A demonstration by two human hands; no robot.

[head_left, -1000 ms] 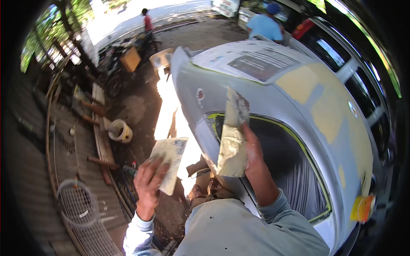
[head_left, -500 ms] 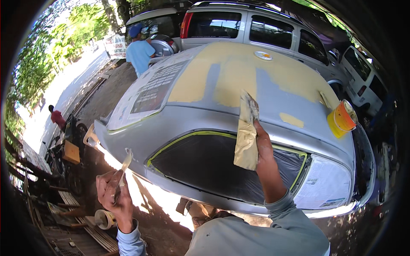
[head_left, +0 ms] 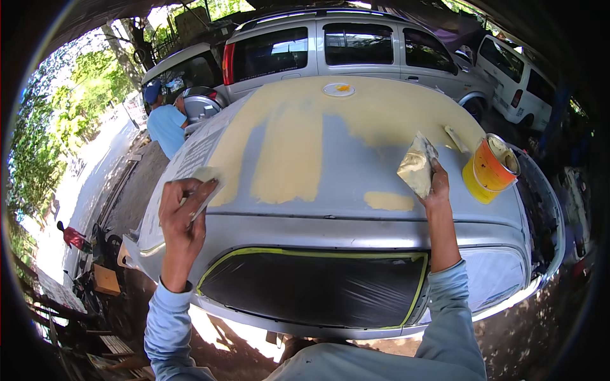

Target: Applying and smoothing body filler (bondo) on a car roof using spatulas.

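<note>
Pinched in the fingers of my left hand (head_left: 181, 222) is a thin, pale putty spreader (head_left: 208, 179), raised near the left edge of the car roof (head_left: 352, 174). My right hand (head_left: 437, 188) grips a flat putty board (head_left: 417, 166) that carries a smear of cream body filler. The board is over the right part of the roof, left of the can. Cream filler patches (head_left: 289, 159) cover much of the grey roof. Whether either tool touches the roof, I cannot tell.
A yellow and orange can (head_left: 490, 168) stands on the roof's right side, with a filler-coated scraper (head_left: 455, 138) beside it. A round lid (head_left: 338, 89) with an orange dab lies far back. Dark plastic (head_left: 311, 289) masks the side window. A person in blue (head_left: 166, 127) stands beyond.
My left hand has risen with the spreader from beside the car to the roof's left edge. My right hand has carried the board toward the can. The view has shifted too.
</note>
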